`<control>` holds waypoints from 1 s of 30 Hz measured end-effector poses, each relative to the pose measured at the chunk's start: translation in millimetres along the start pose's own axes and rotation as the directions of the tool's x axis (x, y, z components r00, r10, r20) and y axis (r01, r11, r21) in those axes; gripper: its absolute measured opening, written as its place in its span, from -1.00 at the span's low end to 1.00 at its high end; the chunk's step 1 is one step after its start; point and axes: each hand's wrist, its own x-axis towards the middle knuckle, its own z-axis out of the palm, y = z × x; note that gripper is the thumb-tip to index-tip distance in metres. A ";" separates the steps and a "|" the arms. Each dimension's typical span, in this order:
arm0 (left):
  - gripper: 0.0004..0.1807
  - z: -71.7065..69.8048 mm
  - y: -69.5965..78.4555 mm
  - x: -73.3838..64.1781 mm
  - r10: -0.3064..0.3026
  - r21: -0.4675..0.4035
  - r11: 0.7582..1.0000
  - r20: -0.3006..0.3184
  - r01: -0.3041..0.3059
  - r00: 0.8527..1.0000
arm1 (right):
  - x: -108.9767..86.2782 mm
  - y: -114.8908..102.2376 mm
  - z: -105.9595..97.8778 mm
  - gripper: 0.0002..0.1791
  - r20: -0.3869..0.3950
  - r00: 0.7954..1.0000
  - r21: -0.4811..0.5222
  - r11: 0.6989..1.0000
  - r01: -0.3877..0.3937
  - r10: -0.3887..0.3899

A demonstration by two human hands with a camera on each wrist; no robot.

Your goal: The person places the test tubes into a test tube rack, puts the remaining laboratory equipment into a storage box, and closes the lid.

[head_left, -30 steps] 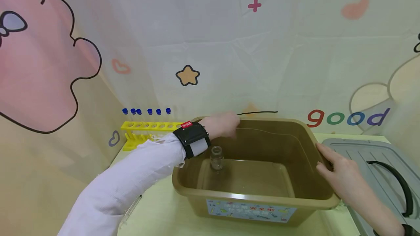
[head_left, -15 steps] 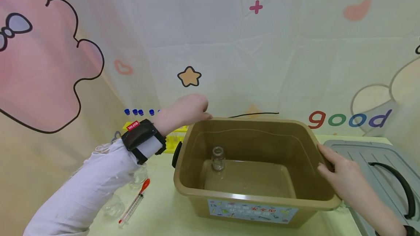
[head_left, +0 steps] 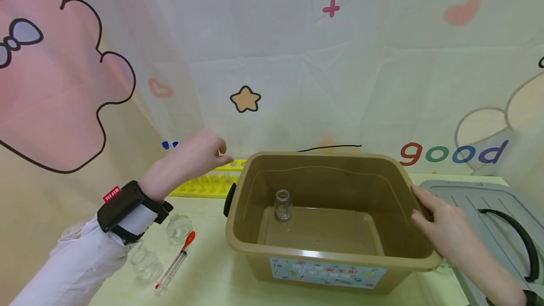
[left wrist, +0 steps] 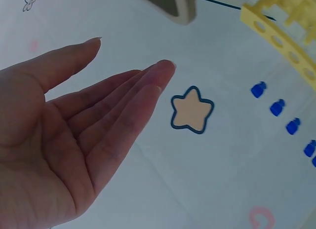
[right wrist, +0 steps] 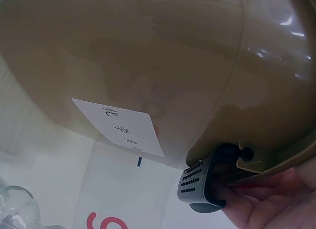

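A brown plastic storage bin [head_left: 318, 230] stands upright on the table, with one small glass bottle [head_left: 283, 204] inside near its left wall. My right hand [head_left: 442, 223] grips the bin's right rim; in the right wrist view its fingers [right wrist: 266, 204] tuck under the rim beside a black clip handle [right wrist: 197, 182]. My left hand [head_left: 189, 157], holding nothing, hovers left of the bin in front of a yellow test tube rack [head_left: 204, 187]. Its fingers extend loosely and the palm shows in the left wrist view. Blue caps [head_left: 165, 145] of tubes show behind that hand.
Two clear glass vessels [head_left: 146, 263] and a red-bulbed dropper beside a syringe [head_left: 175, 264] lie left of the bin. A grey lid [head_left: 480, 202] with a black handle lies to the right. A printed curtain [head_left: 289, 70] hangs close behind the table.
My left hand has drawn back leftward from over the bin's far left rim to the rack, uncovering the glass vessels and syringe. My right hand stays on the rim.
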 end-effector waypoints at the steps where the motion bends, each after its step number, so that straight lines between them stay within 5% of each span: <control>1: -0.79 2.0 -2.3 -4.1 -0.012 -0.004 1.000 0.002 0.012 1.000 | -0.2 0.2 -0.1 -0.46 0.001 1.000 -0.001 1.000 -0.001 0.001; 8: -0.77 19.2 -23.3 -29.7 -0.053 0.001 0.999 0.009 0.053 0.999 | -1.6 -1.2 0.8 -0.48 -0.020 1.000 -0.004 1.000 0.010 -0.011; 15: -0.81 39.1 -48.4 -56.2 -0.099 -0.130 0.987 0.012 0.099 0.995 | -1.7 -2.0 0.2 -0.48 -0.018 1.000 -0.007 1.000 0.001 -0.001; 23: -0.71 62.2 -72.6 -85.9 -0.196 -0.156 0.965 0.106 0.211 0.975 | -2.0 -1.9 0.9 -0.48 -0.029 1.000 0.002 1.000 0.004 -0.004; 30: -0.69 83.4 -88.4 -109.6 -0.238 -0.214 0.941 0.129 0.262 0.963 | -1.9 -2.8 -0.8 -0.46 -0.012 1.000 -0.002 1.000 -0.006 0.006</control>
